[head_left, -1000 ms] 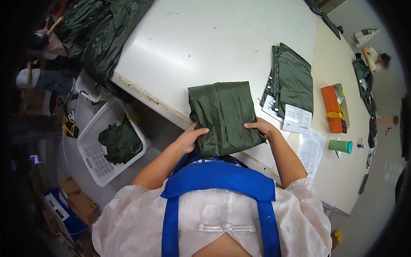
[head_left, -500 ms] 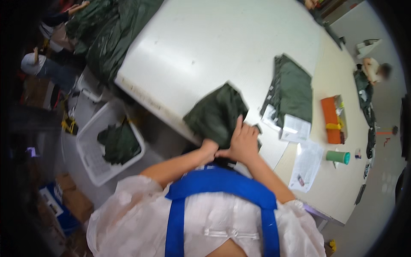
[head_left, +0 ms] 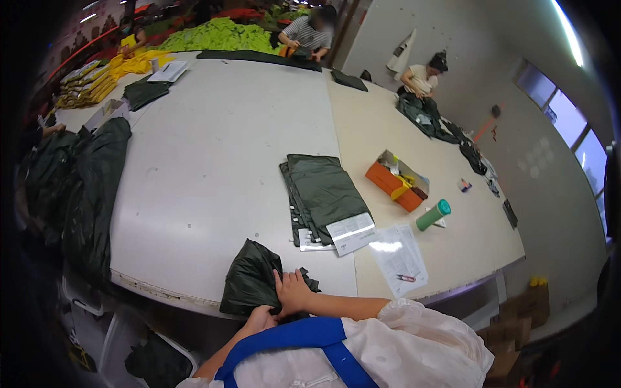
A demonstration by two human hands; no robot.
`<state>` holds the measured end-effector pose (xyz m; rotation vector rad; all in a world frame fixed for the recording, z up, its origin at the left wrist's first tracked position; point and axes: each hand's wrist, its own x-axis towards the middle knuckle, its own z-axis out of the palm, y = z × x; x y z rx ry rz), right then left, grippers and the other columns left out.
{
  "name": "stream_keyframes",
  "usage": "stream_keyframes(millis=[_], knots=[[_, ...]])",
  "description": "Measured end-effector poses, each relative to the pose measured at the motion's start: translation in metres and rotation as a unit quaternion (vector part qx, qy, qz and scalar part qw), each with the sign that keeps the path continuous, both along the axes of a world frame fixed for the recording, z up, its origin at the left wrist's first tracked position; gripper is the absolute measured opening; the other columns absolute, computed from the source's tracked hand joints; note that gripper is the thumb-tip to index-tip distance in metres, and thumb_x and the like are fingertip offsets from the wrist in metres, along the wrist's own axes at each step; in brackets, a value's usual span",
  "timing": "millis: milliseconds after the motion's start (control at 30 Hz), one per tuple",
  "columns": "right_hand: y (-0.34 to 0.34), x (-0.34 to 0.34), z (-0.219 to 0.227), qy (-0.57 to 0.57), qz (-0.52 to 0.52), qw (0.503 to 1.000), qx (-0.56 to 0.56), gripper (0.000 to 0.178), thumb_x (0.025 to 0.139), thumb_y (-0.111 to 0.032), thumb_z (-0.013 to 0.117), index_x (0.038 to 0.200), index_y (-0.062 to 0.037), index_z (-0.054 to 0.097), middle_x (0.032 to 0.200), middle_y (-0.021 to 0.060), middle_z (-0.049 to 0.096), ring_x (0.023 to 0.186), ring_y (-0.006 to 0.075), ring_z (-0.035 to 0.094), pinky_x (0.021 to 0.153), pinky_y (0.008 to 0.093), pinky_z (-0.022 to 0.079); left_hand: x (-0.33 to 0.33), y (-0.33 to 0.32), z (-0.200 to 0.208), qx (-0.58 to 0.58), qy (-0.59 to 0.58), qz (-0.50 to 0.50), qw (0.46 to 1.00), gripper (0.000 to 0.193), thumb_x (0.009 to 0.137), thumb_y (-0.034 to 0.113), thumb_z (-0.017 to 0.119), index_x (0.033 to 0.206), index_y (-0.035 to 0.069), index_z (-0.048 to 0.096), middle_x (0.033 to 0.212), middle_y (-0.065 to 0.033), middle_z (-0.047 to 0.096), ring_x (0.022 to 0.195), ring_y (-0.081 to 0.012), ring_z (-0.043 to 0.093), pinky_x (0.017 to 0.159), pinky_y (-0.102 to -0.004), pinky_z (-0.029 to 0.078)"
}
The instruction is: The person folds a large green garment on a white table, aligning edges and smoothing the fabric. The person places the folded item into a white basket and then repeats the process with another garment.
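At the near edge of the table I have a bunched, dark green, slightly shiny cloth item (head_left: 249, 275), perhaps a garment; its exact kind is unclear. My left hand (head_left: 261, 319) is closed on its near edge, low against my body. Just right of it, my right hand (head_left: 294, 292) lies on the cloth with fingers stretched out and thumb toward the left hand. Farther up the table is a stack of folded dark green cloth items (head_left: 326, 191), with a printed sheet (head_left: 351, 233) on its near end.
Right of the stack stand an orange box of small tools (head_left: 394, 184) and a green cylindrical container (head_left: 433, 215). Thread snips (head_left: 405, 278) lie on a paper sheet (head_left: 393, 252). More dark green cloth (head_left: 97, 194) hangs over the left edge. Several people work around the table.
My view has tilted up and swung, bringing the far table and other people into sight. Both hands stay at the same cloth, in much the same hold.
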<state>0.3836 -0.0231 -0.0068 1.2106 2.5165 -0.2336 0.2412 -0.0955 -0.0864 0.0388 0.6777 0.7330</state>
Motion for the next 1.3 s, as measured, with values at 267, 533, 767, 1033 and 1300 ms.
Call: stream_keyframes(millis=[267,533,767,1033,1300], knots=[[0.040,0.008,-0.023,0.076,-0.065,0.992,-0.076,0.086,0.064,-0.028,0.071,0.134,0.0059,0.032,0.096,0.0222,0.063,0.088,0.0368,0.063,0.075,0.0449,0.051,-0.027,0.005,0.047,0.086,0.070,-0.070,0.991,0.036,0.093,0.022,0.057,0.122,0.001,0.049,0.127,-0.0110,0.051,0.112,-0.0187,0.051,0.094,-0.0344,0.043],[0.041,-0.004,0.074,0.080,0.113,0.973,-0.183,0.079,0.065,-0.021,0.068,0.132,0.0042,0.033,0.093,0.0225,0.063,0.088,0.0386,0.062,0.076,0.0443,0.050,-0.125,0.077,0.093,0.202,0.338,-0.007,0.919,0.086,0.074,0.027,0.077,0.141,0.001,0.029,0.139,-0.0207,0.038,0.124,-0.0270,0.043,0.100,-0.0386,0.040],[0.020,0.045,0.084,0.070,-0.097,0.947,-0.298,0.087,0.059,-0.027,0.074,0.133,0.0024,0.039,0.094,0.0249,0.065,0.088,0.0393,0.063,0.079,0.0404,0.051,-0.093,0.037,0.030,0.305,0.170,0.032,0.937,0.028,0.062,-0.019,0.055,0.080,0.001,0.064,0.108,-0.0176,0.065,0.112,-0.0296,0.057,0.098,-0.0412,0.045],[-0.016,0.117,0.068,0.134,-0.178,0.952,-0.212,0.057,0.065,-0.031,0.070,0.113,-0.0021,0.056,0.096,0.0224,0.064,0.093,0.0386,0.061,0.082,0.0444,0.048,-0.034,0.133,0.023,0.266,0.003,-0.067,0.962,0.058,0.071,0.003,0.066,0.126,-0.002,0.049,0.124,-0.0143,0.056,0.122,-0.0248,0.049,0.104,-0.0339,0.039],[-0.039,0.205,0.058,0.255,-0.418,0.855,-0.172,0.056,0.063,-0.026,0.075,0.109,0.0010,0.056,0.098,0.0258,0.063,0.095,0.0422,0.059,0.083,0.0438,0.047,0.150,0.301,-0.039,0.334,0.535,-0.066,0.774,0.049,0.082,0.012,0.067,0.128,0.011,0.053,0.103,-0.0101,0.058,0.078,-0.0157,0.058,0.067,-0.0291,0.049]])
